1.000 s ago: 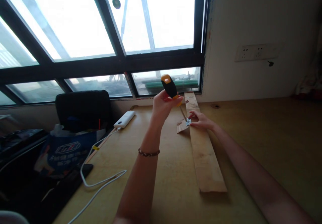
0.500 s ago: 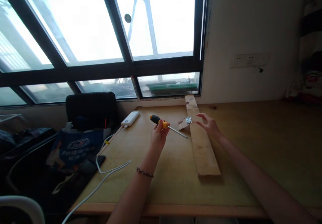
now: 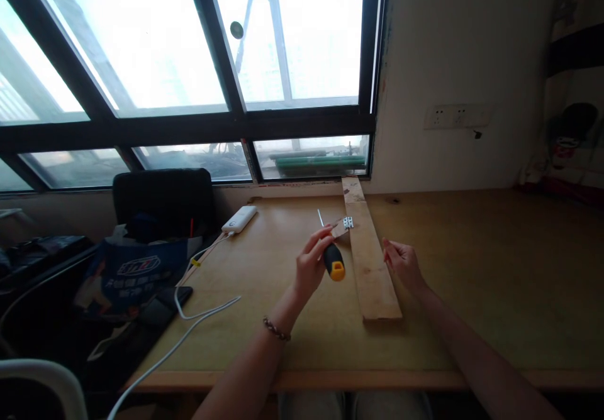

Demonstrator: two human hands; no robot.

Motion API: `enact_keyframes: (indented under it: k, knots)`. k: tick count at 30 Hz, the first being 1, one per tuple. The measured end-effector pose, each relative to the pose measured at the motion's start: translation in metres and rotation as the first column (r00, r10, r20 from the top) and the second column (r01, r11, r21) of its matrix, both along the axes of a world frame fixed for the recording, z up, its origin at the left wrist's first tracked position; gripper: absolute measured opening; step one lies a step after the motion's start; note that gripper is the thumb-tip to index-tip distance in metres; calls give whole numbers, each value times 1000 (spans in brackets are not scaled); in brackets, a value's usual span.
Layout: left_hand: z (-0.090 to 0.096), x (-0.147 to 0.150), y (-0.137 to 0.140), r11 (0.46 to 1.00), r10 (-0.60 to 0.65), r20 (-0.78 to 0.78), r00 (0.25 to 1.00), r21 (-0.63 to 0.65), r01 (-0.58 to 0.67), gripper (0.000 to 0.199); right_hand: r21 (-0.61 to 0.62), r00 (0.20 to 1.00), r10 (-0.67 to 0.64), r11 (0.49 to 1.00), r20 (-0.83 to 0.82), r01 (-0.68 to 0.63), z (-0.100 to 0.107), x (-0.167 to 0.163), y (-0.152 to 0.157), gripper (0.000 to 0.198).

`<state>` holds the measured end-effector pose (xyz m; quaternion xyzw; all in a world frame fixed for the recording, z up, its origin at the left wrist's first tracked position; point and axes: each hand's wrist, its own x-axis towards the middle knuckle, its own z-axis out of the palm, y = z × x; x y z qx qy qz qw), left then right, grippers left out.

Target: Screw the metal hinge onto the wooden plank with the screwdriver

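My left hand (image 3: 311, 264) is closed around a screwdriver (image 3: 334, 261) with a black and yellow handle. Its handle end faces me, and the thin metal shaft points away towards the window. Just beyond the hand, a silver hinge (image 3: 348, 222) lies at the left edge of a long wooden board (image 3: 375, 272), with a small wood piece (image 3: 340, 230) on its other side. To the right of the board, my right hand (image 3: 404, 265) has its fingertips pinched together near the board's edge. Anything between those fingertips is too small to make out.
A white power bank (image 3: 240, 219) with a white cable (image 3: 207, 313) lies on the left of the wooden table (image 3: 472, 281). Left of the table are a black chair (image 3: 163, 200) and a blue bag (image 3: 136, 275). The board's far end reaches the window frame.
The screwdriver has been turned round in my left hand, so its shaft now points away from me instead of rightward. My right hand has drawn back towards me and its fingers have closed.
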<state>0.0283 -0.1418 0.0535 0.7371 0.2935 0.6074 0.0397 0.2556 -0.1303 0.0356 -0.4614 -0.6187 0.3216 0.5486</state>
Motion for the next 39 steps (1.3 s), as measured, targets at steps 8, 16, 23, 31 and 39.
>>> enact_keyframes:
  k: [8, 16, 23, 31, 39]
  knots:
    - [-18, 18, -8, 949, 118, -517, 848, 311, 58, 28, -129, 734, 648, 725, -203, -676, -3, -26, -23, 39]
    - [-19, 24, -10, 924, 304, -504, 809, 362, -122, 39, -139, 631, 649, 642, -425, -754, -3, -30, -28, 38]
    - [-25, 26, -1, 954, 281, -507, 815, 239, -180, 41, -137, 862, 228, 938, -453, -320, 7, -4, -1, 29]
    - [-41, 26, 12, 989, 150, -485, 862, 88, -123, 31, -108, 684, -468, 778, 559, 619, -8, 57, 45, 30]
    - [-46, 24, 17, 994, 104, -466, 879, 12, -111, 25, -149, 455, -256, 715, 853, 683, -7, 77, 44, 32]
